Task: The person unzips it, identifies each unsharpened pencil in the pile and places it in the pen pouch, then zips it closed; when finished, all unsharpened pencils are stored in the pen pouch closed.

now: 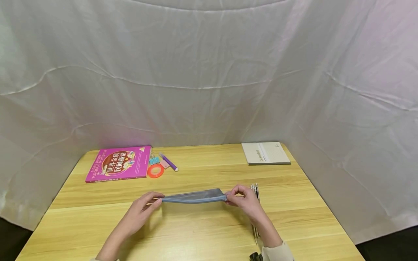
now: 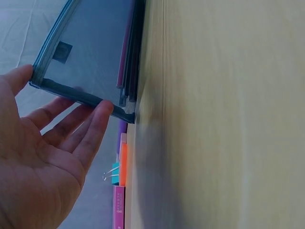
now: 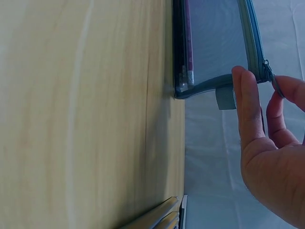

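A grey-blue see-through zip pouch point(image 1: 196, 197) is held upright between both hands, its zip edge on top and its lower edge close to the table. Several pencils point(image 3: 189, 47) lie inside along the bottom. With thumb and fingers, my left hand point(image 1: 140, 212) grips the pouch's left end, the thumb at the top corner in the left wrist view. My right hand point(image 1: 248, 206) pinches the zip pull point(image 3: 275, 83) at the right end of the zip. Two of its fingers lie against the pouch's side edge, near a small fabric tab point(image 3: 226, 98).
Far left on the wooden table point(image 1: 202, 235) lies a pink book point(image 1: 121, 163). Beside it are orange tape point(image 1: 155, 171), a teal binder clip point(image 1: 154, 160), a pink eraser-like block point(image 1: 164, 164) and a purple marker point(image 1: 169, 162). A notebook point(image 1: 267, 154) lies back right; several pencils point(image 1: 255, 190) lie by my right hand.
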Tool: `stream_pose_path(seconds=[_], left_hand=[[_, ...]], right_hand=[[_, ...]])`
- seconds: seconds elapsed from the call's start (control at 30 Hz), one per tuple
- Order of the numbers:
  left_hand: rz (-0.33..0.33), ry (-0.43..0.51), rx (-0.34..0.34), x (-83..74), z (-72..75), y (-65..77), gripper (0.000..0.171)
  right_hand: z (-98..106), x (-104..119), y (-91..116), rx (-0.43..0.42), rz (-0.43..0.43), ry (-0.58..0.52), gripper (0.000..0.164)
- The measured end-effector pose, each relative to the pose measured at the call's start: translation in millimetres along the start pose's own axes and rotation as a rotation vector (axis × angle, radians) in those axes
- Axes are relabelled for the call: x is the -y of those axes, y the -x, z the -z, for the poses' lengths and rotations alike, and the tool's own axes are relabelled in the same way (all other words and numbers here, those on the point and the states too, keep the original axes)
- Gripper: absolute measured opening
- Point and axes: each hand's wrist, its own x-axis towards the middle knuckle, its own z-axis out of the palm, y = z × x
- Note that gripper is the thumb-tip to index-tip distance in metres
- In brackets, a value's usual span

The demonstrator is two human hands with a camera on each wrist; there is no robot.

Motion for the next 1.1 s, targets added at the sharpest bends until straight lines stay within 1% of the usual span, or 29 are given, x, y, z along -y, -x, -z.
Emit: stream_pose_path(seconds=[0.2,0.37,0.53,0.67,0.9,1.1], left_hand=[[0.006,0.019,0.011,0.6,0.3,0.5,0.029],[0.007,0.045,0.020,2.2,0.3,1.1,0.030],[0.011,0.070,0.039,2.0,1.2,2.2,0.033],[0.021,0.087,0.066,1.4,2.6,3.3,0.037],[0.030,0.052,0.113,4.0,3.4,3.4,0.046],[0.046,0.086,0.137,6.7,3.2,1.9,0.052]], right_hand=[[1,-3,1,0.017,0.000,0.012,0.013],[2,-6,1,0.043,0.001,0.043,0.020],[3,-7,2,0.061,0.000,0.107,0.024],[3,-9,3,0.063,-0.004,0.146,0.026],[2,-13,4,0.045,-0.032,0.170,0.026],[-1,-15,4,0.041,-0.042,0.197,0.028]])
